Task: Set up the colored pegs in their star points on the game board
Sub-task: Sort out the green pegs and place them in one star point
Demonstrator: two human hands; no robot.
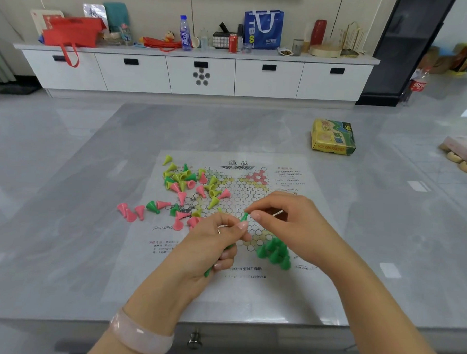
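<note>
A paper star board [253, 193] lies flat on the grey table. Several green pegs [274, 252] stand upright in its near star point. My left hand [210, 245] grips a bunch of green pegs, some poking out below the palm. My right hand [286, 219] pinches one green peg [244, 217] at its top, right at my left thumb and forefinger, just above the board. Loose yellow, pink and green pegs [189, 185] lie tipped over on the board's left part. A few pink pegs [130, 212] lie off the paper to the left.
A yellow-green game box [333, 137] sits at the table's far right. Pale round pieces and a pink box [463, 157] lie at the right edge. A white cabinet [199, 73] with bags, bottles and cans stands behind. A drawer knob [194, 339] shows below the table's front edge.
</note>
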